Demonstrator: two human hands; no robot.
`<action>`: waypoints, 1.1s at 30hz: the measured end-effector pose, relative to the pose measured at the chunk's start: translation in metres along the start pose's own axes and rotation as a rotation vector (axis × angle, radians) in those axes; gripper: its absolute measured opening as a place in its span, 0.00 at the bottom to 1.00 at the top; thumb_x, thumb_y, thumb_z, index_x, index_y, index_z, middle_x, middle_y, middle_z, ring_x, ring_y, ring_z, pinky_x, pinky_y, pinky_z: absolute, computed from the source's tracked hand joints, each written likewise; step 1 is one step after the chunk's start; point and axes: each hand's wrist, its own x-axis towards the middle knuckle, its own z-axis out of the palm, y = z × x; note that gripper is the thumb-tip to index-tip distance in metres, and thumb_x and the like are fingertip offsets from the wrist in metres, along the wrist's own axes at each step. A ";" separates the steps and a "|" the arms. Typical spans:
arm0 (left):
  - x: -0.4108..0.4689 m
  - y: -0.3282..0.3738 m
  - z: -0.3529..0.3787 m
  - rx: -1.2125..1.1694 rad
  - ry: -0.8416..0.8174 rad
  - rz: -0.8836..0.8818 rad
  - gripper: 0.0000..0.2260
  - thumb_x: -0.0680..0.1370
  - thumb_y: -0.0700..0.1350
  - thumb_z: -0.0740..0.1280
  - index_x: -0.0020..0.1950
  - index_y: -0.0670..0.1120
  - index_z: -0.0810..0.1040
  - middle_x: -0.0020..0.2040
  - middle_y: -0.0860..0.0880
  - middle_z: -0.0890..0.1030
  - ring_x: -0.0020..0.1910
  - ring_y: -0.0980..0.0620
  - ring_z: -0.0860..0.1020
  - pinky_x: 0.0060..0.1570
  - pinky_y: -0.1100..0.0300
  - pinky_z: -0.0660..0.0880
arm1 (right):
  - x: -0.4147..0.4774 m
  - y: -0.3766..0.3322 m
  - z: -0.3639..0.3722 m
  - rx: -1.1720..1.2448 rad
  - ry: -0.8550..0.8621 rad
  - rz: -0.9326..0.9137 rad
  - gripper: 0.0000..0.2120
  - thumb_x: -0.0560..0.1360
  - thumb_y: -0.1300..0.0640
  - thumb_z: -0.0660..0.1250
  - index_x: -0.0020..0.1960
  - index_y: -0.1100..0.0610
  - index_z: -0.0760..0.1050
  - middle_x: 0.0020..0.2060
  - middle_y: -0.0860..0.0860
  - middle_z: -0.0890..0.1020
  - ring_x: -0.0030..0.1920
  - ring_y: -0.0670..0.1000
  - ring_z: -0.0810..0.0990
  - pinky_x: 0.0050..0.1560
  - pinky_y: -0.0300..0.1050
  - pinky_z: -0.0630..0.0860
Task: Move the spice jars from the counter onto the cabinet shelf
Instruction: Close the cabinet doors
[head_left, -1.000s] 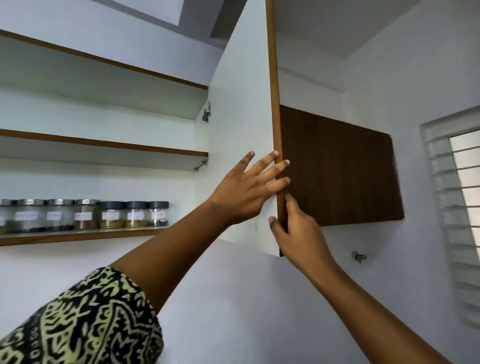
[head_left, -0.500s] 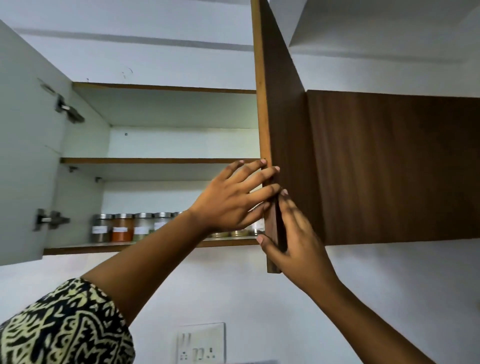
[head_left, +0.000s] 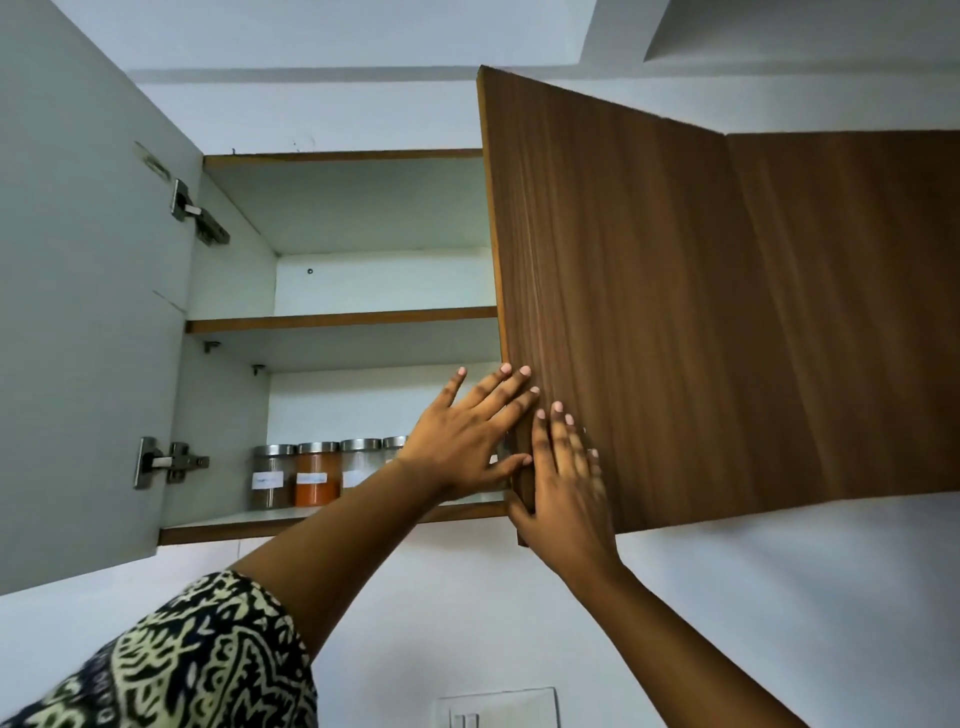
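Several spice jars (head_left: 317, 474) with metal lids and white labels stand in a row on the bottom cabinet shelf (head_left: 332, 520); one holds orange powder. My left hand (head_left: 470, 434) lies flat, fingers spread, against the free edge of the brown wooden cabinet door (head_left: 613, 291) and hides the jars further right. My right hand (head_left: 563, 486) presses flat on the door's outer face near its lower corner, thumb hooked round the edge. Neither hand holds a jar.
The left cabinet door (head_left: 83, 312) stands open, white inside, with two metal hinges (head_left: 169, 462). A middle shelf (head_left: 343, 319) and the space above it hold nothing. A closed brown door (head_left: 841, 312) sits to the right. A wall switch plate (head_left: 496, 706) is below.
The right-hand door has swung from edge-on toward the cabinet, now showing its brown face. My right hand moved from gripping the edge to lying flat on the face.
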 end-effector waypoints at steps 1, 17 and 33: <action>0.000 -0.002 0.012 -0.002 -0.042 -0.026 0.34 0.77 0.65 0.46 0.78 0.50 0.45 0.79 0.51 0.43 0.78 0.52 0.43 0.73 0.43 0.41 | 0.004 -0.002 0.014 -0.014 0.001 -0.003 0.39 0.68 0.44 0.67 0.74 0.59 0.61 0.72 0.59 0.65 0.71 0.59 0.67 0.65 0.59 0.68; 0.016 -0.021 0.106 0.014 -0.097 -0.100 0.36 0.71 0.69 0.35 0.73 0.51 0.31 0.74 0.53 0.33 0.77 0.52 0.41 0.74 0.45 0.41 | 0.034 0.017 0.105 -0.082 0.009 -0.070 0.39 0.70 0.36 0.51 0.74 0.57 0.58 0.72 0.57 0.66 0.72 0.58 0.65 0.68 0.57 0.59; 0.022 -0.015 0.102 0.044 -0.259 -0.113 0.38 0.78 0.66 0.48 0.74 0.48 0.30 0.75 0.50 0.31 0.77 0.49 0.37 0.74 0.47 0.39 | 0.036 0.022 0.111 -0.058 -0.114 -0.052 0.43 0.65 0.35 0.63 0.74 0.57 0.61 0.72 0.57 0.68 0.71 0.58 0.66 0.67 0.59 0.61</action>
